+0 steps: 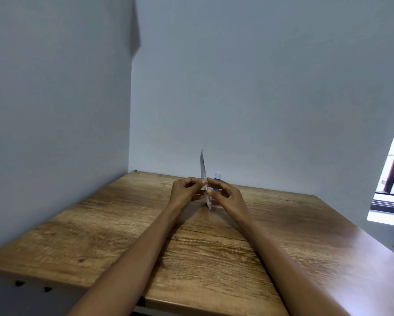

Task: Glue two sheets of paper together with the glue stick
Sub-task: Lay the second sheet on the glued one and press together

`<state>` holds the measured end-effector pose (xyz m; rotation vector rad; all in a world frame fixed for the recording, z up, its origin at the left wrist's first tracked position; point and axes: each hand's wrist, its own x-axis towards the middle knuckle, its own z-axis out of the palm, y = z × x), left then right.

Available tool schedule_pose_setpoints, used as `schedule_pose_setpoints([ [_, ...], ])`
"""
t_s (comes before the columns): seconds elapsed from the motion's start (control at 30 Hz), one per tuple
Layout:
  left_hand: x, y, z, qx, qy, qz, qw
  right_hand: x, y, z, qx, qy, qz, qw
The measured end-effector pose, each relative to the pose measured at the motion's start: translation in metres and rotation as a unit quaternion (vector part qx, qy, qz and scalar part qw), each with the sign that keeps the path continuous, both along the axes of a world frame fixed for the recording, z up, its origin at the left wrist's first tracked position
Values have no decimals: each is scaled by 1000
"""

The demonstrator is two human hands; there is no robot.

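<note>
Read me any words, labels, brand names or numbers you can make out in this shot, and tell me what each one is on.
No text can be read anywhere in this view.
Glue stick: blue label band, any print too small and blurred to read.
Paper: held edge-on between the left hand and right hand, so its faces are not visible.
Wooden table: no markings visible.

Both forearms are bare to the frame edge, with no sleeves. Left hand (pixel 185 190) and right hand (pixel 228 197): no rings, watches or gloves.
</note>
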<state>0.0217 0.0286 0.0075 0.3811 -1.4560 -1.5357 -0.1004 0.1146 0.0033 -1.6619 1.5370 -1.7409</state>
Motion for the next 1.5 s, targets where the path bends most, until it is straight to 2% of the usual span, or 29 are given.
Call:
schedule_pose_setpoints([
  [0.13,1,1,-1,13,-8,-17,1000,-2,-2,-2,-1,-34,-17,999],
  [0.37,-1,5,2,-31,-52,16,998,-3,-3,-3,4,-14,-59,998],
  [0.5,-1,0,2,-64,-78,107,989,-8,-5,-1,-1,15,-162,987],
  [0.77,9,-16,-1,-11,-83,302,950,-39,1,-4,5,-128,-305,944],
  [0.9,11,-17,1,6,-89,359,929,-42,3,-7,15,-152,-335,930],
  [1.17,13,-13,-1,-5,-112,390,914,-45,3,-10,51,-132,-372,918],
  [1.37,23,-17,-2,9,-117,437,892,-59,11,-11,31,-219,-411,884],
  [1.5,20,-17,-1,-1,-116,417,902,-59,8,-10,32,-209,-399,892],
])
